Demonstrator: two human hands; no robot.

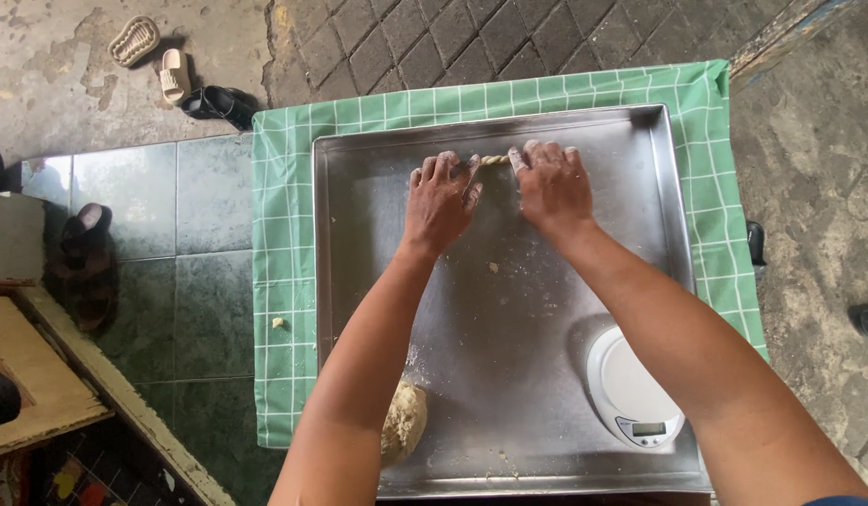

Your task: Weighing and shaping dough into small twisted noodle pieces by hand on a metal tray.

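Observation:
My left hand [440, 199] and my right hand [551, 185] lie side by side, palms down, at the far end of a large metal tray [509, 309]. Between them shows a short piece of a thin twisted dough rope [495, 160]; its ends run under both hands. Both hands are dusted with flour, fingers spread flat on the rope. A lump of pale dough [405, 420] sits near the tray's front left, partly hidden by my left forearm.
A small white digital kitchen scale [630, 389] stands at the tray's front right. The tray rests on a green checked cloth [284, 281]. Sandals and shoes [171, 75] lie on the floor at the left, and a wooden frame [40, 375] stands at lower left.

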